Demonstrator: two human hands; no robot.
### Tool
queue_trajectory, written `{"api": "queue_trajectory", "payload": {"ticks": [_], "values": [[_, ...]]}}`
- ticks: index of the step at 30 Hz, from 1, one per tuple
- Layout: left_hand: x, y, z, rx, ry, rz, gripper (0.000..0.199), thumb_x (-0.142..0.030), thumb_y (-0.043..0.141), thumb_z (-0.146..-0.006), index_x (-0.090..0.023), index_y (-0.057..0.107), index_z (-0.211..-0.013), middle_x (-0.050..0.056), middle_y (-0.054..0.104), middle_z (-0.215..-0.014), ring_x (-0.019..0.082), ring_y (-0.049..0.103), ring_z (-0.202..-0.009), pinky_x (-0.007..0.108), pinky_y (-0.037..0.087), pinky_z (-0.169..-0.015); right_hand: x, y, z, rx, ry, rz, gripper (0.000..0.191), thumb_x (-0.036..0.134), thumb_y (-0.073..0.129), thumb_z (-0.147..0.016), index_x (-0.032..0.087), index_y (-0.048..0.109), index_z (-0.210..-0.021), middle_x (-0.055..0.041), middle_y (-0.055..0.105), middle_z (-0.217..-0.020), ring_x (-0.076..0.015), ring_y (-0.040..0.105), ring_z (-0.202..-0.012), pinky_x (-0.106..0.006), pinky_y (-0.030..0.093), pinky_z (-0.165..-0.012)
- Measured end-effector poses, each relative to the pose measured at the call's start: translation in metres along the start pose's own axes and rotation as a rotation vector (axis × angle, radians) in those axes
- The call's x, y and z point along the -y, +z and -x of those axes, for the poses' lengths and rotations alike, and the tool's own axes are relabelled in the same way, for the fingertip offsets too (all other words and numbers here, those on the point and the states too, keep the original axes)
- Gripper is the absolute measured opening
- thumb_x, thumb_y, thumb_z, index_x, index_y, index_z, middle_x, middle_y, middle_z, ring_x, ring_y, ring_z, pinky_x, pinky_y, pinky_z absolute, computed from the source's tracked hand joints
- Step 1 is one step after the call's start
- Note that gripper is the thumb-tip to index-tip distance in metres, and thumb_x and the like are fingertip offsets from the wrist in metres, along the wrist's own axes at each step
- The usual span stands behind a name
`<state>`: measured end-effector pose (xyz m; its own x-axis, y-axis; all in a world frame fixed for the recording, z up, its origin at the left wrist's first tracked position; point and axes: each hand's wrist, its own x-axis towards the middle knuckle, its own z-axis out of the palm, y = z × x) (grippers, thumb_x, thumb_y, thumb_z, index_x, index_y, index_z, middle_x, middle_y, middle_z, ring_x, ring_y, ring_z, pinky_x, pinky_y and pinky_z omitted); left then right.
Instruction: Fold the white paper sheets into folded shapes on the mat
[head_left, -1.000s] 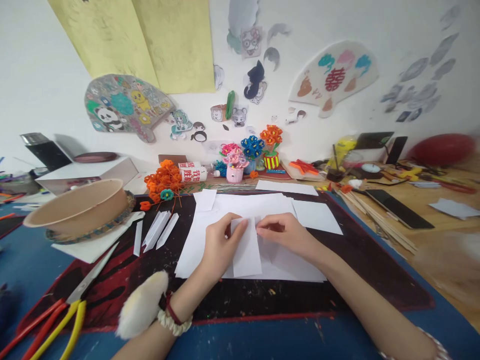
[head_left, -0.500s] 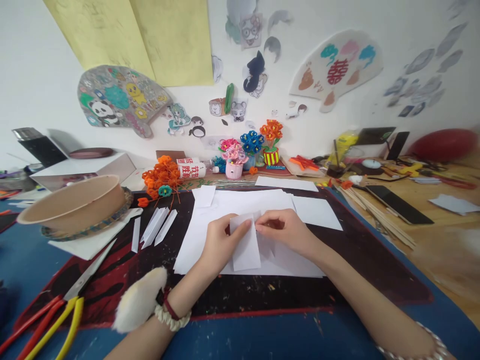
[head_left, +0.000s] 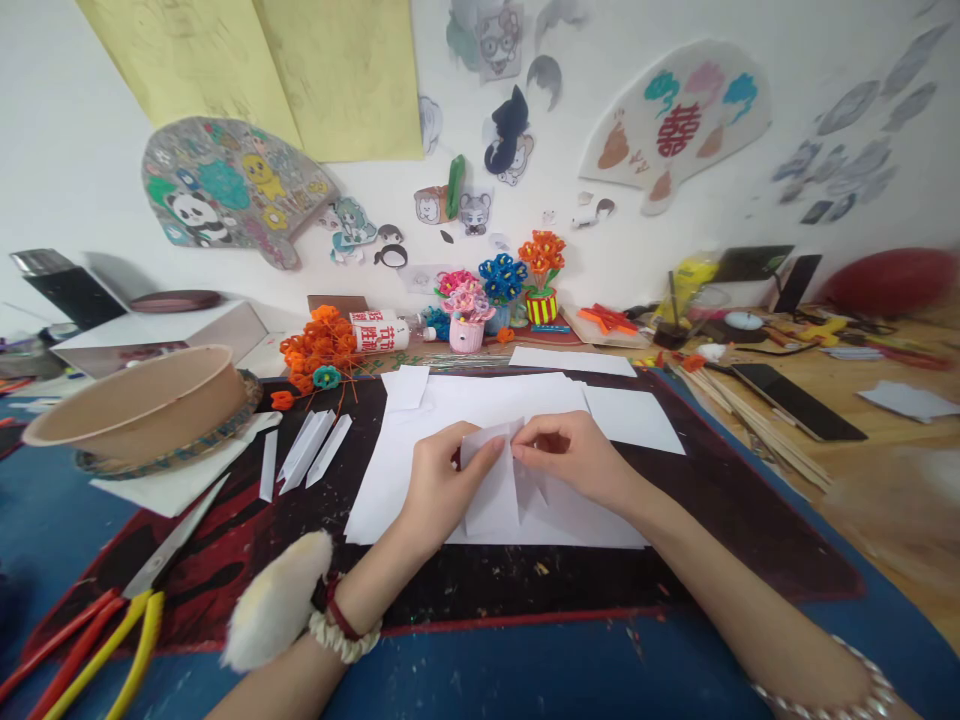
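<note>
A small folded piece of white paper is held upright between my two hands, above a stack of white paper sheets. My left hand pinches its upper left part, thumb in front and the other fingers behind. At its upper right edge, the fingertips of my right hand are closed on the same paper. Creases and a flap show on the right side of the piece. Several narrow folded paper strips lie on the dark mat to the left.
Scissors with red and yellow handles lie at left, near a round beige bowl. Orange pipe-cleaner flowers and small potted flowers stand behind the paper. Wooden sticks and a black phone-like slab lie at right.
The folded paper has opened slightly, and its right flap now stands further away from the front panel. Both hands keep nearly the same place. The view has shifted a little.
</note>
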<state>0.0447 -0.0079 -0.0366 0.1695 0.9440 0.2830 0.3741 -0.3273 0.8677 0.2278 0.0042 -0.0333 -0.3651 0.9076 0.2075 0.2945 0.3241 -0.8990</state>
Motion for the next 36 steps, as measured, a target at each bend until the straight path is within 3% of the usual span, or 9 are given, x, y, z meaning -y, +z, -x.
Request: {"api": "queue_trajectory", "payload": {"ticks": [19,31,36], "values": [[-0.004,0.004,0.005,-0.102,0.068,0.015,0.032,-0.033,0.058,-0.085,-0.017,0.053,-0.058,-0.003,0.050,-0.059,0.010,0.039,-0.055,0.023,0.031,-0.051,0.003,0.019,0.004,-0.248,0.017,-0.230,0.009,0.026,0.064,-0.072,0.020,0.067,-0.066,-0.0013,0.064,-0.064,-0.0153,0.054,-0.062,-0.029,0.044,-0.057],[-0.008,0.006,0.006,-0.159,0.103,0.048,0.029,-0.030,0.061,-0.085,-0.017,0.055,-0.059,-0.004,0.049,-0.058,0.009,0.038,-0.055,0.023,0.032,-0.052,0.007,0.027,0.006,-0.354,0.019,-0.300,0.008,0.022,0.067,-0.071,0.018,0.069,-0.064,0.0004,0.063,-0.061,-0.0129,0.052,-0.058,-0.026,0.042,-0.055],[-0.005,0.005,0.005,-0.196,0.059,0.091,0.029,-0.031,0.061,-0.084,-0.017,0.054,-0.059,-0.005,0.047,-0.057,0.009,0.037,-0.054,0.022,0.031,-0.051,0.005,0.023,0.004,-0.362,0.047,-0.308,0.007,0.024,0.069,-0.070,0.018,0.071,-0.066,-0.0004,0.065,-0.063,-0.0118,0.052,-0.057,-0.024,0.041,-0.052]]}}
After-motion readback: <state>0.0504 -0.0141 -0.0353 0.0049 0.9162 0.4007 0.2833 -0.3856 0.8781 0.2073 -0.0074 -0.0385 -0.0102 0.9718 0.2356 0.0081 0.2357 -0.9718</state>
